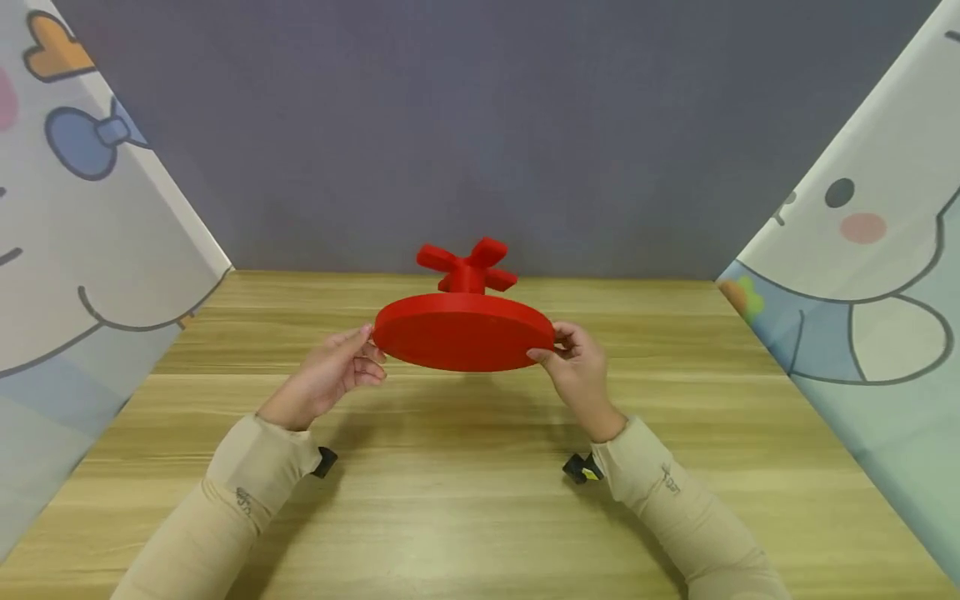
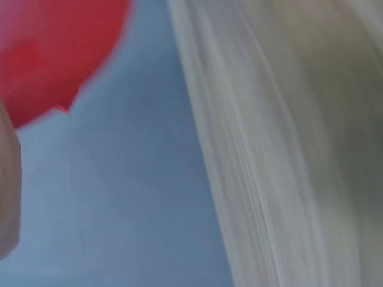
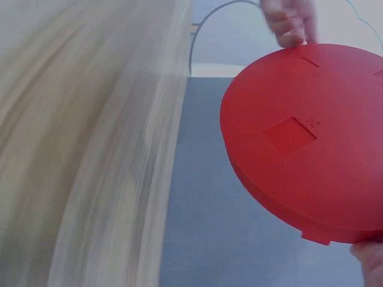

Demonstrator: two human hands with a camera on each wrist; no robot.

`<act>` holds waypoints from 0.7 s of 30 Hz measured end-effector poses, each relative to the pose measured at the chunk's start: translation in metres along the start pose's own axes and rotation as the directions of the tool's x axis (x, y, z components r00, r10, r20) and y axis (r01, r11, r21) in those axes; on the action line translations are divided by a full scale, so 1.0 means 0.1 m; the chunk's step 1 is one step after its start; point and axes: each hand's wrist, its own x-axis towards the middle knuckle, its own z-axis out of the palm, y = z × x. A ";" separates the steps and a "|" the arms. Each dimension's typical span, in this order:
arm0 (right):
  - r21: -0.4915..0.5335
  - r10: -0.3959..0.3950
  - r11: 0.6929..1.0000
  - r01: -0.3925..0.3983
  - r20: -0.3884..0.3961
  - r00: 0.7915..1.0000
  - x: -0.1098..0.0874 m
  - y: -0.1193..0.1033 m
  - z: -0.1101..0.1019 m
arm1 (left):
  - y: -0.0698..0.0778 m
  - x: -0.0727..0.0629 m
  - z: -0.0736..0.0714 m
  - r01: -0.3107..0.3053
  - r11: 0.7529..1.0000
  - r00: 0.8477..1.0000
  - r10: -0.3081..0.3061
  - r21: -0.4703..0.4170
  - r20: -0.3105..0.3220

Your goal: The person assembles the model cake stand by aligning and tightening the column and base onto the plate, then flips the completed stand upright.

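Observation:
A red round disc [image 1: 465, 337] is held up over the table between both hands, its broad smooth face tilted toward me in the head view. Square recesses mark its surface in the right wrist view, and a small tab [image 3: 316, 238] juts from the rim. Beyond its far edge rises a red four-armed piece on a short stem [image 1: 467, 277]; the stem's foot is hidden by the disc. My left hand [image 1: 333, 375] pinches the left edge with thumb and fingertips. At the right edge my right hand [image 1: 583, 371] grips the disc, thumb on the near face, fingers behind.
The wood-grain table [image 1: 465, 517] runs back to a grey wall panel [image 1: 480, 133]. Cartoon-printed side panels stand at left [image 1: 97, 225] and right [image 1: 877, 250]. Small black devices show beneath both sleeves [image 1: 255, 471].

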 end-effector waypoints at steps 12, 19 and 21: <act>0.326 0.466 0.829 -0.454 0.046 0.884 0.03 -0.06 0.04 | -0.22 -0.05 -0.09 -0.496 0.824 0.868 0.483 0.274 0.118; 0.265 0.528 0.812 -0.519 0.045 0.848 0.07 -0.04 0.04 | -0.24 -0.02 -0.05 -0.580 0.747 0.813 0.553 0.324 0.181; 0.220 0.531 0.818 -0.531 0.064 0.845 0.08 -0.04 0.04 | -0.24 -0.02 -0.05 -0.566 0.758 0.823 0.542 0.324 0.169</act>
